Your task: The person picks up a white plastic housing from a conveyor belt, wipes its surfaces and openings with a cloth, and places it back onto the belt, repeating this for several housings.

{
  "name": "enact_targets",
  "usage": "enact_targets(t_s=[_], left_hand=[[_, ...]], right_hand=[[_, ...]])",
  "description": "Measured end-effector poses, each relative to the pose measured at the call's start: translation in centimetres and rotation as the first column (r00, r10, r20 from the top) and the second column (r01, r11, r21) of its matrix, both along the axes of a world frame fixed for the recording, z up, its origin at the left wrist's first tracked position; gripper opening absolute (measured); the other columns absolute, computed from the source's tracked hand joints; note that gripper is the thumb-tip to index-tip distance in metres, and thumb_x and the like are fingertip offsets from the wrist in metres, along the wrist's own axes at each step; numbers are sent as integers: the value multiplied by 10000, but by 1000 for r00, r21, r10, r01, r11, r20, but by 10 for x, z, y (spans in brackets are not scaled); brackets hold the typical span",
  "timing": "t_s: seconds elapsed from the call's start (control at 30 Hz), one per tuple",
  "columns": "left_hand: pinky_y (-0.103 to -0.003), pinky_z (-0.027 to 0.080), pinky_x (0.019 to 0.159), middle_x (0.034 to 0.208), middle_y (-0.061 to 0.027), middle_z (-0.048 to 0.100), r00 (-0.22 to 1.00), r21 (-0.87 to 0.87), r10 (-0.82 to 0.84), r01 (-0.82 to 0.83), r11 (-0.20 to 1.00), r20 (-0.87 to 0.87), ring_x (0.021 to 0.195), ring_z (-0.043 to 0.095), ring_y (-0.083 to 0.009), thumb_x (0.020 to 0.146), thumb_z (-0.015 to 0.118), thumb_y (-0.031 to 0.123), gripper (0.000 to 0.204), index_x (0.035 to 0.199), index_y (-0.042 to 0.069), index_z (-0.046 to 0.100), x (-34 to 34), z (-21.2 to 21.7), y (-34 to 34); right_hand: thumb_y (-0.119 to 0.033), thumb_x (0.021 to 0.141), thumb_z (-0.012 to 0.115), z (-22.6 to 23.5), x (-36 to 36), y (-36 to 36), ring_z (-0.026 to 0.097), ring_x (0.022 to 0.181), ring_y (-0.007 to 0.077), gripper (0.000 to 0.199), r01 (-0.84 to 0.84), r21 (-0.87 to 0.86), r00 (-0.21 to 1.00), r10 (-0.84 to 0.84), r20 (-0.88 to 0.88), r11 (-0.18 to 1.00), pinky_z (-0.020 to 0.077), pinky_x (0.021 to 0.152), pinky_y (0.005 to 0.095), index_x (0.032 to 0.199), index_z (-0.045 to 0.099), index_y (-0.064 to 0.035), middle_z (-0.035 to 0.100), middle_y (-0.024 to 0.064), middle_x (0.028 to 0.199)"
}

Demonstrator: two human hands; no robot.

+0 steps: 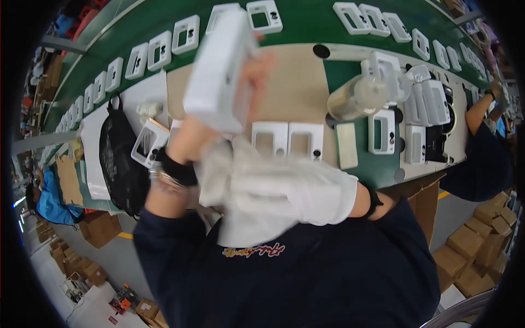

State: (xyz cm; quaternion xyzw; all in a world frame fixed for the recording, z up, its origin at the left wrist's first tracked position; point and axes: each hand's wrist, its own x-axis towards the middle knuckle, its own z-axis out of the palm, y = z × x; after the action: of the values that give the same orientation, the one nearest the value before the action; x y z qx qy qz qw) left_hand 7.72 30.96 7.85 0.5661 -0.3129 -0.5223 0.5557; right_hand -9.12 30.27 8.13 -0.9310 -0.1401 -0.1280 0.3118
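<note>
My left hand (255,82), bare and blurred by motion, is raised over the work table with its fingers wrapped round a white plastic housing (216,71). The housing is tilted and held well above the table. In front of my chest, my right hand (311,197) wears a white glove and grips a crumpled white cloth (229,175); its fingers are smeared and partly hidden in the fabric. Just beyond the cloth, two white frames (288,127) with rectangular openings lie side by side on a beige mat (298,82).
A green conveyor (306,33) carries several similar housings. To the right stand a clear plastic bottle (358,97), a pale pad (346,145) and stacked white parts (424,104). A black bag (123,158) lies left. A co-worker's arm (480,112) reaches in at far right.
</note>
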Motion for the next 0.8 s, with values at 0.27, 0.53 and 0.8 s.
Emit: enact_targets(t_s=[0.27,0.53,0.8], left_hand=[[-305,469,538,768,-182,564,471,107,-111,34,994,875,685,583,-274,707,473,174,471,1134,14,355,173,-46,-210],[-447,356,849,1122,-271,400,278,-165,188,-103,981,942,971,448,-417,657,478,233,593,1185,19,310,235,-127,-260],[-458,347,803,1030,-240,450,-108,317,-328,-109,942,939,912,460,-382,660,509,236,537,1146,68,351,161,-96,-162]], right_hand=[[-63,723,582,8,-49,-27,552,918,243,328,186,834,978,-16,-208,520,455,737,260,1048,544,-76,548,159,990],[-42,713,588,11,-62,-37,587,820,266,198,380,732,905,-391,-167,566,470,710,274,861,567,89,578,198,901],[-52,712,480,1,-58,-16,586,684,242,199,567,799,749,-530,-398,201,469,615,279,715,531,141,573,220,752]])
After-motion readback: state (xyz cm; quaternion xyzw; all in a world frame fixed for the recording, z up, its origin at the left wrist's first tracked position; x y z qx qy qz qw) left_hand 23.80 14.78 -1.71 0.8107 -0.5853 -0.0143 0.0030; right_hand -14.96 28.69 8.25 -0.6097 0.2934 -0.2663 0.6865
